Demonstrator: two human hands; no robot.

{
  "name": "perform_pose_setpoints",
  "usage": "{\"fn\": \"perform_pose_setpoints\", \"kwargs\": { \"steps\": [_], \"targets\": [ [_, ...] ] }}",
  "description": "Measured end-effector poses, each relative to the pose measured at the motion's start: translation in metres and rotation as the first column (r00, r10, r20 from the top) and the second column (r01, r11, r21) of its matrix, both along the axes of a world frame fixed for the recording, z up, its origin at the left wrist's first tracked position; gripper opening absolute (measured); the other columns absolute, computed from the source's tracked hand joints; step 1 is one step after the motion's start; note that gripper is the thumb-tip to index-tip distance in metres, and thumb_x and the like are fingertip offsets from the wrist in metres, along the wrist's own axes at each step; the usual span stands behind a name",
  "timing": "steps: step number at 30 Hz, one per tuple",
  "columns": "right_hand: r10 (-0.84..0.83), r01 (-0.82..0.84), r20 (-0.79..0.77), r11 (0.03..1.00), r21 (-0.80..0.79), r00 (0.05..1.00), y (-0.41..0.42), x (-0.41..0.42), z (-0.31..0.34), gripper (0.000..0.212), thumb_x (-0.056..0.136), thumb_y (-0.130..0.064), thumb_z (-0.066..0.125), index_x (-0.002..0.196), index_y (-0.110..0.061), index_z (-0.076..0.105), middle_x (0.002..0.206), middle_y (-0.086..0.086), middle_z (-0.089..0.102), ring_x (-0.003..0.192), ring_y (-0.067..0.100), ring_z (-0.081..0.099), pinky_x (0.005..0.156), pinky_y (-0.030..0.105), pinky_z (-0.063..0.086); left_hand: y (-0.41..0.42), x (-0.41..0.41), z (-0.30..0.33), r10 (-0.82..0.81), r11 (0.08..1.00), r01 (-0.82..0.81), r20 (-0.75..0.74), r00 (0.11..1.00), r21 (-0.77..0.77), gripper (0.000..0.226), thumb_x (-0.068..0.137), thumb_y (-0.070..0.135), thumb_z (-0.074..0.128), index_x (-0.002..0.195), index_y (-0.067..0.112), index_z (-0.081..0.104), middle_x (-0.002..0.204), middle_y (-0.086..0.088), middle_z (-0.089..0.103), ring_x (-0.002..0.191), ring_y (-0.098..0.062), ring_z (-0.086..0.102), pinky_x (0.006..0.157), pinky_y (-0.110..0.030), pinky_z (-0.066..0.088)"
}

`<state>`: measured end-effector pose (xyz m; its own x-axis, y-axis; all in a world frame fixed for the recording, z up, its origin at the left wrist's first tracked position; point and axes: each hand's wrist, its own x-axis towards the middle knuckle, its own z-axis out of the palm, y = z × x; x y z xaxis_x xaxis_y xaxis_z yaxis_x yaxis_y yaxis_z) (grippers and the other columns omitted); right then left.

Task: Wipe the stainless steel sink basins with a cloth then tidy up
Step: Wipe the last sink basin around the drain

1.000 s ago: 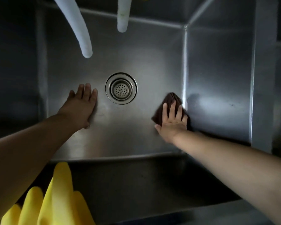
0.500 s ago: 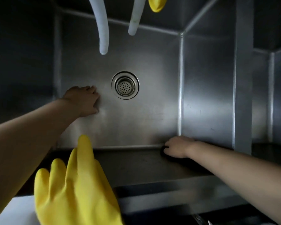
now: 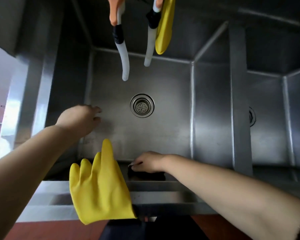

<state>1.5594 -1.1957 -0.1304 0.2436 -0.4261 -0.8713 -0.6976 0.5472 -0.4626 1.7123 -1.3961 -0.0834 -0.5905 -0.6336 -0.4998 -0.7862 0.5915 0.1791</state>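
I look down into a deep stainless steel sink basin (image 3: pixel 163 135) with a round drain strainer (image 3: pixel 142 105) in its floor. My left hand (image 3: pixel 80 119) rests on the basin floor left of the drain, fingers loosely bent and holding nothing. My right hand (image 3: pixel 148 162) is curled at the near wall of the basin and presses a dark brown cloth (image 3: pixel 145 175) against it. Most of the cloth is hidden under the hand and in shadow.
A yellow rubber glove (image 3: pixel 99 186) hangs over the front rim. Two white hoses (image 3: pixel 124 63) dangle from above, with a second yellow glove (image 3: pixel 164 30) beside them. A second basin (image 3: pixel 267 118) lies to the right, past a steel divider (image 3: pixel 239 104).
My right hand dragged the cloth from the basin's right side to the near wall, then leftward along it. My left hand curled slightly. The view pulled back and up.
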Motion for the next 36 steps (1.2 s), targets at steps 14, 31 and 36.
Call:
{"fn": "perform_pose_setpoints", "kwargs": {
  "steps": [14,31,36],
  "targets": [
    [-0.080,0.061,-0.405,0.996,-0.060,0.911,0.062,-0.069,0.089,0.032,0.088,-0.053,0.050,0.087,-0.024,0.066,0.083,-0.001,0.056,0.080,0.021,0.054,0.056,0.024,0.034,0.036,0.000,0.100,0.009,0.978,-0.052,-0.208,0.978,-0.203,0.026,0.092,0.027,0.048,0.110,0.017,0.064,0.110,-0.003,0.065,0.108,-0.024,0.056,0.077,-0.033,0.052],
    [-0.831,0.550,0.236,0.098,-0.829,0.503,0.077,-0.051,0.224,0.046,0.088,-0.021,0.066,0.129,-0.035,0.054,0.117,-0.016,0.054,0.109,0.003,0.055,0.089,0.013,0.044,0.154,-0.105,0.211,0.393,0.722,0.169,-0.599,0.698,0.671,0.036,0.083,0.026,0.071,0.116,0.023,0.057,0.102,0.008,0.068,0.091,0.003,0.065,0.083,-0.017,0.053],
    [-0.831,0.700,0.381,0.015,-0.714,0.406,0.098,-0.057,0.241,0.081,0.084,-0.012,0.067,0.144,-0.045,0.024,0.125,-0.015,0.055,0.107,0.003,0.060,0.089,0.025,0.052,0.173,-0.124,0.224,0.406,0.783,0.113,-0.641,0.651,0.611,0.029,0.083,0.010,0.069,0.107,0.026,0.061,0.093,0.006,0.070,0.083,0.000,0.067,0.073,-0.014,0.054]
  ]
}}
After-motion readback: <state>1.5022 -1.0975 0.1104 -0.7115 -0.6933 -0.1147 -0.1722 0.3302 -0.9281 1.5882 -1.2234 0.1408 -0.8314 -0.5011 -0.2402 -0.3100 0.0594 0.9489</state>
